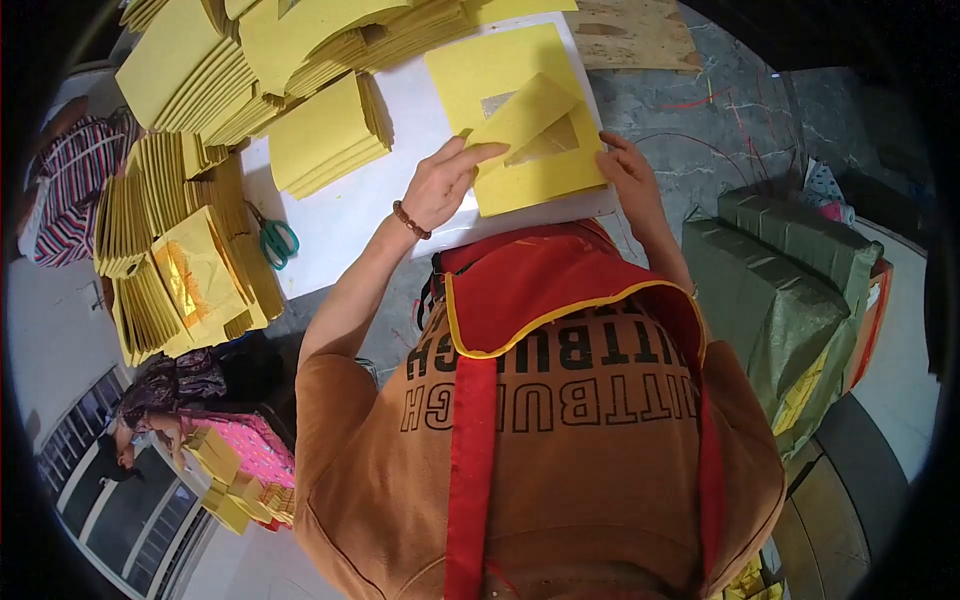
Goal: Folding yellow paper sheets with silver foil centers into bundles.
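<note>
A stack of yellow paper sheets (490,65) lies on the white tabletop in front of me, each visible patch a dull silver-gold rectangle. Across it, slantwise, runs a narrow flap of yellow paper (530,110), partly covering the patch. My left hand (440,185), with a beaded bracelet at the wrist, is closed on the flap's lower left end, index finger stretched along it. At the right edge of the sheets is my right hand (632,172), thumb by the paper's edge and fingers curved apart from it.
Folded yellow paper bundles (325,135) are piled at the left and far left. Green-handled scissors (277,240) lie by the table's left edge. Large green wrapped packages (765,280) stand on the floor at right. Another person (150,425) is at the lower left; striped clothing (80,185) shows farther up.
</note>
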{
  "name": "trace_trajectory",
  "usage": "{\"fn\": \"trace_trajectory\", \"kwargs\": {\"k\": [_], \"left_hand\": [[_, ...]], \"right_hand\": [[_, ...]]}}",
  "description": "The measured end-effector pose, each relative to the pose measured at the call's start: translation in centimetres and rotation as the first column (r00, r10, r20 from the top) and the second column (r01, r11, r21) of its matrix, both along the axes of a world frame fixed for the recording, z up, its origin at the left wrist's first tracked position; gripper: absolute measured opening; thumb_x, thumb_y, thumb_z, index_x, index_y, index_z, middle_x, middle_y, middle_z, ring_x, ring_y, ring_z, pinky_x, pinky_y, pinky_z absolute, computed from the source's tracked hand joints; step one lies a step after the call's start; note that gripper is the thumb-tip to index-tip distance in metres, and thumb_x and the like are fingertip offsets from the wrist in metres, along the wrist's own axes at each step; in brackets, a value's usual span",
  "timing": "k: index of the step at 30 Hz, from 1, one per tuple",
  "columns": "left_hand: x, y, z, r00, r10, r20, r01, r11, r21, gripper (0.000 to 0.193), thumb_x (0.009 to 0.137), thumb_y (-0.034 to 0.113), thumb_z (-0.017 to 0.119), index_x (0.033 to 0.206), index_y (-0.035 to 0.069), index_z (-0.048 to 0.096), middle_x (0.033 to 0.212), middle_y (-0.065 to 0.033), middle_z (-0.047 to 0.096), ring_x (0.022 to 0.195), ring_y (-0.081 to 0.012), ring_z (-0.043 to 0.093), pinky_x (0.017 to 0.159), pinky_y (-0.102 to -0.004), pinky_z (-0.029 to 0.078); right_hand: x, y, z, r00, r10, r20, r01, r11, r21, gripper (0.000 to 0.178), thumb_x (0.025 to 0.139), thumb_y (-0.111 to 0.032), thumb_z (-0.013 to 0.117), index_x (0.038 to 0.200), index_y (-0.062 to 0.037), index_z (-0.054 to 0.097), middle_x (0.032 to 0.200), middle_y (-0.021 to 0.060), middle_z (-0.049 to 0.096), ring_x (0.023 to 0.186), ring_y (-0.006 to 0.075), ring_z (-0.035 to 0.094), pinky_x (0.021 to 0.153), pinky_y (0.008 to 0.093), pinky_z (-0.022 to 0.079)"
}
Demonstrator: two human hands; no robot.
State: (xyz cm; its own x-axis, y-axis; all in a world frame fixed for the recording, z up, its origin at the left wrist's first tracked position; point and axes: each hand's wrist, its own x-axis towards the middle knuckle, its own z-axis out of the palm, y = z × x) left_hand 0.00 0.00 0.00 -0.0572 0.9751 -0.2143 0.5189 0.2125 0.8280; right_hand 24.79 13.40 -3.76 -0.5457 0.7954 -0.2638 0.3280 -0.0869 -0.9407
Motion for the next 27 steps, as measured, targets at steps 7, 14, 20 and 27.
{"fn": "trace_trajectory", "kwargs": {"k": [7, 14, 20, 27], "left_hand": [[0.7, 0.1, -1.9, 0.995, -0.045, -0.093, 0.078, 0.916, 0.393, 0.043, 0.076, -0.001, 0.045, 0.116, 0.013, 0.055, 0.122, -0.0157, 0.044, 0.102, -0.0309, 0.049, 0.086, -0.0324, 0.044], [0.6, 0.1, -0.8, 0.976, -0.17, -0.138, 0.197, 0.955, 0.222, 0.047, 0.075, 0.03, 0.067, 0.116, 0.011, 0.055, 0.101, -0.0139, 0.053, 0.091, -0.0274, 0.05, 0.082, -0.0346, 0.042], [-0.4, 0.4, -1.6, 0.987, -0.158, 0.024, 0.151, 0.973, 0.177, 0.043, 0.075, 0.03, 0.068, 0.111, 0.01, 0.059, 0.084, -0.0127, 0.056, 0.086, -0.0258, 0.048, 0.077, -0.0339, 0.041], [-0.7, 0.5, -2.0, 0.993, -0.113, 0.029, 0.102, 0.96, 0.259, 0.028, 0.08, 0.024, 0.063, 0.103, 0.007, 0.061, 0.081, -0.0118, 0.058, 0.072, -0.0259, 0.052, 0.072, -0.0329, 0.042]], "right_hand": [[-1.8, -0.3, 2.3, 0.95, -0.199, -0.243, 0.114, 0.939, -0.324, 0.019, 0.085, -0.016, 0.054, 0.088, 0.0011, 0.06, 0.123, 0.0087, 0.046, 0.112, 0.0167, 0.043, 0.093, 0.0273, 0.032], [-4.1, 0.1, 3.4, 0.93, -0.251, -0.27, 0.115, 0.893, -0.435, 0.04, 0.087, -0.018, 0.052, 0.121, 0.003, 0.047, 0.113, 0.0055, 0.053, 0.104, 0.013, 0.049, 0.09, 0.0239, 0.037], [-4.3, 0.0, 4.2, 0.951, -0.239, -0.197, 0.143, 0.902, -0.407, 0.041, 0.089, -0.032, 0.047, 0.118, -0.0043, 0.053, 0.112, 0.0023, 0.054, 0.106, 0.0132, 0.047, 0.092, 0.032, 0.032], [-2.8, 0.0, 2.7, 0.977, -0.176, -0.12, 0.121, 0.922, -0.369, 0.041, 0.089, -0.038, 0.043, 0.114, -0.0087, 0.056, 0.11, 0.0019, 0.055, 0.106, 0.0141, 0.045, 0.092, 0.0374, 0.029]]}}
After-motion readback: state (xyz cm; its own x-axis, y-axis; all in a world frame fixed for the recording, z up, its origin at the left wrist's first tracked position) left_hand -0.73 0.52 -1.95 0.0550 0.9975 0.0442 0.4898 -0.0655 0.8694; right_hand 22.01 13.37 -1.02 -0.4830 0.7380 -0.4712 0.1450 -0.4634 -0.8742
